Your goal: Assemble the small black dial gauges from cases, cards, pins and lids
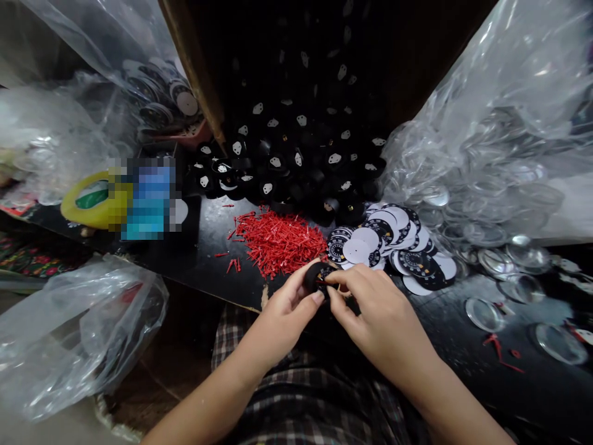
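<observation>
No legible text; dials (419, 264) too finely printed

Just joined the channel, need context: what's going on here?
A person's left hand holds a small round black piece with a dial-like face, over the front edge of a black table. The right hand has its fingertips at that face, where a bit of red shows; its exact grip is unclear. Just beyond lie a heap of red slivers and, to the right, overlapping printed discs.
</observation>
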Motion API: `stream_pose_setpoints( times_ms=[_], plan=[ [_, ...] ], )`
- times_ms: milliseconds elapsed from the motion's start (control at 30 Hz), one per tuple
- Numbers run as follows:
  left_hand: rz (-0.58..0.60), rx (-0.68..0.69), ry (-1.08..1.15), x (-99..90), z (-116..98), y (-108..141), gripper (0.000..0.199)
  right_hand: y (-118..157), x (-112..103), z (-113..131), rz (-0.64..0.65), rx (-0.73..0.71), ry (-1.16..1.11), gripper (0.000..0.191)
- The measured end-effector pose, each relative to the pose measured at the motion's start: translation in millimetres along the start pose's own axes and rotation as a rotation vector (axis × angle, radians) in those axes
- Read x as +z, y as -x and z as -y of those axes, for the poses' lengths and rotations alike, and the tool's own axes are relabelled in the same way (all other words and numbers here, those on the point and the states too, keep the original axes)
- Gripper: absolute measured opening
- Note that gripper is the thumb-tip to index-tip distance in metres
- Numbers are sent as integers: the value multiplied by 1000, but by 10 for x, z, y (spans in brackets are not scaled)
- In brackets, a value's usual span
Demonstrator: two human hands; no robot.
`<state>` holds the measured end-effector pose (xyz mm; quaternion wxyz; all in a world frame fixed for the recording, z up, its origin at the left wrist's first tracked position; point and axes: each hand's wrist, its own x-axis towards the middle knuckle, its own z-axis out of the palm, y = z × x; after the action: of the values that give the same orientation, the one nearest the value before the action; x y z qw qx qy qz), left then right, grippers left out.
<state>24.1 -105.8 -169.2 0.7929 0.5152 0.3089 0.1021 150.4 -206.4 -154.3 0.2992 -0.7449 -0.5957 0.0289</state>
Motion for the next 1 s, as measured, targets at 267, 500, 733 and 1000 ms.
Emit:
stream_pose_setpoints(
  times_ms=[267,500,733,1000],
  plan=[
    [-161,-141,215,137,103,-34,45,-130,34,80,-48,129,10,13],
    [-139,-17,53,198,80,-110,46,25,-271,-332,-19,350,-187,15],
    [-60,-154,399,252,98,-122,41,197,-632,-1396,-197,659,293,23],
    [9,-230,522,258,145,-150,32,174,-292,-338,-59,437,-401,26]
  ],
)
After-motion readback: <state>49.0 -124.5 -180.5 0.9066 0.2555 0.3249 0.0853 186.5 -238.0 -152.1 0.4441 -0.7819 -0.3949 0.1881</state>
